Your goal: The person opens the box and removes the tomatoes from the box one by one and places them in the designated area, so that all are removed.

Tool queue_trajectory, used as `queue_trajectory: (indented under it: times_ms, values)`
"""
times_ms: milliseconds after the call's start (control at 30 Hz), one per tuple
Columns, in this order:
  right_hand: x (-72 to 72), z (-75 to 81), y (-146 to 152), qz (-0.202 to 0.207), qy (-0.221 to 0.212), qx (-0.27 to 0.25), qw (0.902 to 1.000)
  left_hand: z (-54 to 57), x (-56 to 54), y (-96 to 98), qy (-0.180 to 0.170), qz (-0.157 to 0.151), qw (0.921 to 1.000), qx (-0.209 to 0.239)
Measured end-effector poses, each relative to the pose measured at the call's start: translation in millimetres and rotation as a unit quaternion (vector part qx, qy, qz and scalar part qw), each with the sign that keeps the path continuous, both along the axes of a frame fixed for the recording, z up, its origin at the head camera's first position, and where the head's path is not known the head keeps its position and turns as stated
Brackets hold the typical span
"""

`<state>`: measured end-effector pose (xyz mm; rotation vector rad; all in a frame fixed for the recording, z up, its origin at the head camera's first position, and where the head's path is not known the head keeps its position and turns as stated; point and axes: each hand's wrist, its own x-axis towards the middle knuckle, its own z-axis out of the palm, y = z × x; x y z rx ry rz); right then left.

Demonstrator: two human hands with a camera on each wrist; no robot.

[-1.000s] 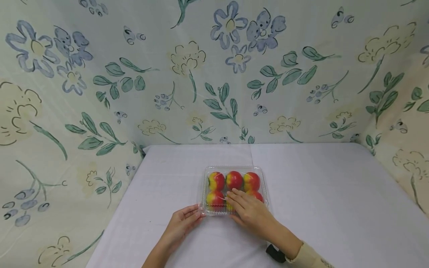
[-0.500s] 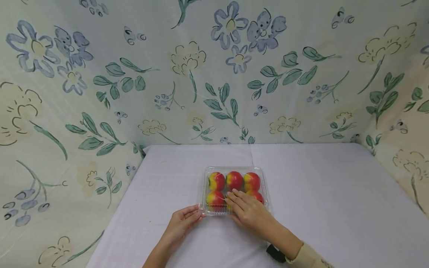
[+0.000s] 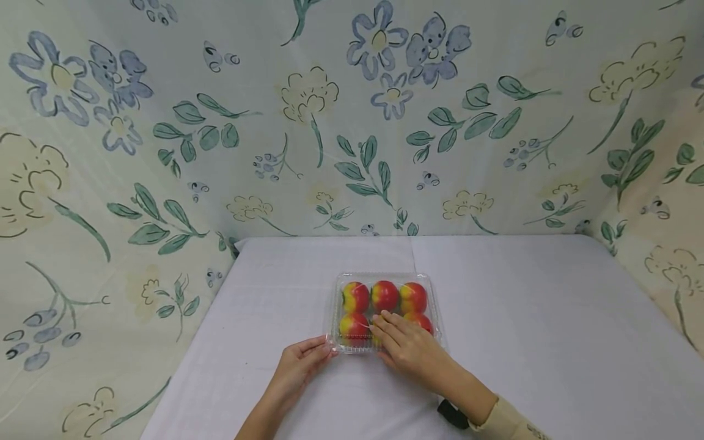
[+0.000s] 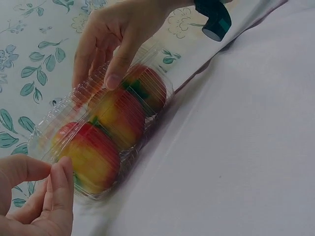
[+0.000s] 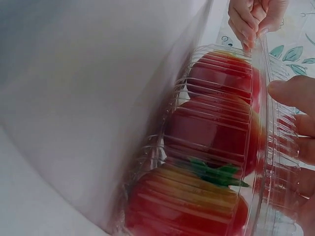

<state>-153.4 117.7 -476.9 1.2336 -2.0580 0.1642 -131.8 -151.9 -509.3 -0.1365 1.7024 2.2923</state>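
A clear plastic clamshell box [image 3: 334,305] sits on the white cloth, its lid over several red-and-yellow fruits [image 3: 384,296] with green leafy caps. At its near left corner my left hand [image 3: 299,370] pinches the rim between thumb and fingers, as the left wrist view also shows. My right hand [image 3: 412,351] lies over the near right part of the lid with its fingers extended, covering some fruit. In the right wrist view, the right thumb [image 5: 290,93] touches the box's rim and the fingers reach over the lid.
White cloth [image 3: 522,318] covers the table around the box. Floral curtains [image 3: 352,122] hang behind and at both sides. A black device [image 3: 452,415] is by the right wrist, below the beige sleeve [image 3: 506,421].
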Motion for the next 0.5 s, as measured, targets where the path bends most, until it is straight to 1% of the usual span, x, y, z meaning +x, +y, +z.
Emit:
queue_trajectory:
  times_ms: [233,500]
  values:
    - [1.3,-0.9,1.4,-0.010,-0.019,0.007,0.9997,0.2,-0.5,2.6,-0.002,0.007,1.0000,-0.001]
    - [0.6,-0.9,1.0,-0.005,-0.001,0.000,1.0000,1.3,0.3,3.8,-0.007,0.018,0.9998,-0.006]
